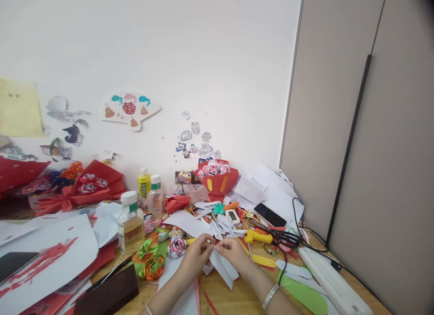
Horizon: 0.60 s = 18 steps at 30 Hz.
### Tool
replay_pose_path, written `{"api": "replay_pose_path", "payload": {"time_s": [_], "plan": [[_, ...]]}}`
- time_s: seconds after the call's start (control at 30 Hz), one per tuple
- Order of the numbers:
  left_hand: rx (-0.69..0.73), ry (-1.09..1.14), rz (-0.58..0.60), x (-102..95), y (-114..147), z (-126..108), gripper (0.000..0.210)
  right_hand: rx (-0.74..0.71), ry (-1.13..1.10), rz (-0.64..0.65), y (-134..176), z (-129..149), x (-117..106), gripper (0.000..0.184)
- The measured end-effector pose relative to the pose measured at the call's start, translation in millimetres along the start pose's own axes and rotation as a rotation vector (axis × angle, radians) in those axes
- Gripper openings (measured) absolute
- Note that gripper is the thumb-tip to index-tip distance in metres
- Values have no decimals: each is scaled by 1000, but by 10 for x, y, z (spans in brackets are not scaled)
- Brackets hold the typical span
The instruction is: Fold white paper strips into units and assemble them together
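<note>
Both hands meet above the front middle of the wooden table. My left hand (pixel 202 252) is closed in a pinch at the top of a folded white paper (pixel 222 268). From the right, my right hand (pixel 233 254) pinches the same paper close by, fingertips almost touching the left ones. The paper hangs down between the hands with a crease along it. Left of the left hand lie a pink-and-white paper flower (pixel 176 247) and an orange-and-green paper flower (pixel 153 265). A yellow glue gun (pixel 257 237) rests just beyond the right hand.
Paper scraps (pixel 224 224) cover the table behind the hands. Scissors (pixel 286 238), a phone (pixel 270 214) and a white power strip (pixel 334 281) with black cables lie right. A bottle of amber liquid (pixel 131 224) stands left, a dark brown box (pixel 106 290) nearer. A red bouquet (pixel 219 184) stands by the wall.
</note>
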<state>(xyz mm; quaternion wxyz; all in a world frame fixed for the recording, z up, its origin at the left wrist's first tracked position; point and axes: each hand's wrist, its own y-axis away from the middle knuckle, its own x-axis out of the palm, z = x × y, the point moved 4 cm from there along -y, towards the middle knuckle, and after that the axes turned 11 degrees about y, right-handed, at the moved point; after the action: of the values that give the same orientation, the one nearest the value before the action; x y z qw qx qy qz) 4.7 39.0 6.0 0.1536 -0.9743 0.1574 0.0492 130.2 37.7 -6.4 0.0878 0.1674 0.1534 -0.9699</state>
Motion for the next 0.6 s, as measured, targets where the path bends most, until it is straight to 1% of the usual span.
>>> {"api": "replay_pose_path", "payload": {"time_s": [0.27, 0.37, 0.47, 0.5, 0.53, 0.57, 0.6], "plan": [[-21, -40, -20, -9, -3, 6, 14, -37, 133, -62, -10, -5, -10, 24], [-31, -82, -20, -6, 8, -10, 16, -67, 264, -84, 7, 7, 8, 21], [-32, -159, -36, -12, 14, -18, 19, -118, 443, -61, 2, 60, -14, 24], [-37, -181, -46, -17, 12, -15, 19, -139, 500, -70, -16, 90, -63, 26], [-43, -197, -56, -24, 8, -11, 20, -154, 556, -106, -46, 122, -146, 27], [-49, -209, -63, -29, 4, -8, 20, -159, 611, -167, -88, 153, -264, 28], [-51, -219, -69, -35, 0, -8, 19, -142, 676, -266, -136, 176, -421, 28]]}}
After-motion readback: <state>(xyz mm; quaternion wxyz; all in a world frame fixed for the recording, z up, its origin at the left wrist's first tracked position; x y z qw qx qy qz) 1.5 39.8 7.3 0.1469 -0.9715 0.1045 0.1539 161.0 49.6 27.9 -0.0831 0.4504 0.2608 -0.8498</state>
